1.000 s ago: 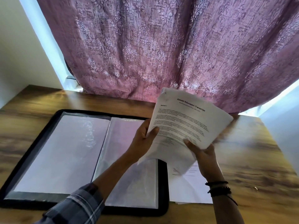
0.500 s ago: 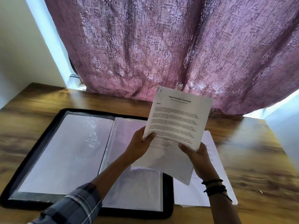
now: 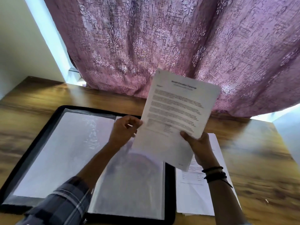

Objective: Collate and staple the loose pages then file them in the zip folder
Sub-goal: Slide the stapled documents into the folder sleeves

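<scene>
I hold a set of printed pages (image 3: pixel 177 111) upright above the desk, their text facing me. My right hand (image 3: pixel 201 150) grips their lower right corner, thumb on the front. My left hand (image 3: pixel 124 129) is curled at the pages' left edge, thumb tip against that edge. Below lies the black zip folder (image 3: pixel 170 192), open flat with clear plastic sleeves (image 3: pixel 68 148) showing. More loose printed pages (image 3: pixel 193 194) lie on the desk right of the folder, partly under my right wrist. No stapler is in sight.
The wooden desk (image 3: pixel 259 159) runs to a purple patterned curtain (image 3: pixel 162 46) that hangs onto its far edge. A white wall stands at the left. Bare wood shows at the right of the loose pages and left of the folder.
The held pages have swung more upright and drifted right. My left thumb has slid off the page front to its left edge. My right hand keeps its grip.
</scene>
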{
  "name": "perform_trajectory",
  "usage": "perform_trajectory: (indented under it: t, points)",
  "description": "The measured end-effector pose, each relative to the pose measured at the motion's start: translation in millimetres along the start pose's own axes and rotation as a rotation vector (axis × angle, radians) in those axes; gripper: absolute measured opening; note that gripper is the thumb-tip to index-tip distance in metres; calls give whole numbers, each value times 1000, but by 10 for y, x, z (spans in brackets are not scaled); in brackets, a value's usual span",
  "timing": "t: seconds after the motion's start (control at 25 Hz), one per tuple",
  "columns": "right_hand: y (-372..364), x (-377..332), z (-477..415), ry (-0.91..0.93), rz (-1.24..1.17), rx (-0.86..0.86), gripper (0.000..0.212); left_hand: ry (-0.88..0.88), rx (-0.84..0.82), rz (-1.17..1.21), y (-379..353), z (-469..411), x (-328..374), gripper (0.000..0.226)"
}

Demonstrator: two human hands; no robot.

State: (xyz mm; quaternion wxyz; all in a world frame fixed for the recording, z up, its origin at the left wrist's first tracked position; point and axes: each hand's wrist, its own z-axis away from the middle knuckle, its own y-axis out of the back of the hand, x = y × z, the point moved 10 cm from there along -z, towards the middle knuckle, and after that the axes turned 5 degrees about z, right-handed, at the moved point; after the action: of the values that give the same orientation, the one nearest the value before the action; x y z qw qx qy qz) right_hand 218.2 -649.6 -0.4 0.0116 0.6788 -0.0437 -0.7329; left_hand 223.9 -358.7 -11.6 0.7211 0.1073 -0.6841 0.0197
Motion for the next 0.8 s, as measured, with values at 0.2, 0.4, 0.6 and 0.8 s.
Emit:
perform_trajectory:
  t: [0.2,0.4,0.6,0.8]
  points:
    - [-97,-254,-420,88,-24,109,25,-70,129,-334,339,-315,-263,10]
    - [-480,-400,-800,127,-43,66,25,-258,-71,-765,31,-495,-422,38]
    - [-932,-323,-1090,62,-20,-5,15,-379,-148,-1030,-206,-429,-555,30]
    - [-1184,-180,-1261,13,-38,-35,22,-565,-66,-935,-190,-325,-453,10]
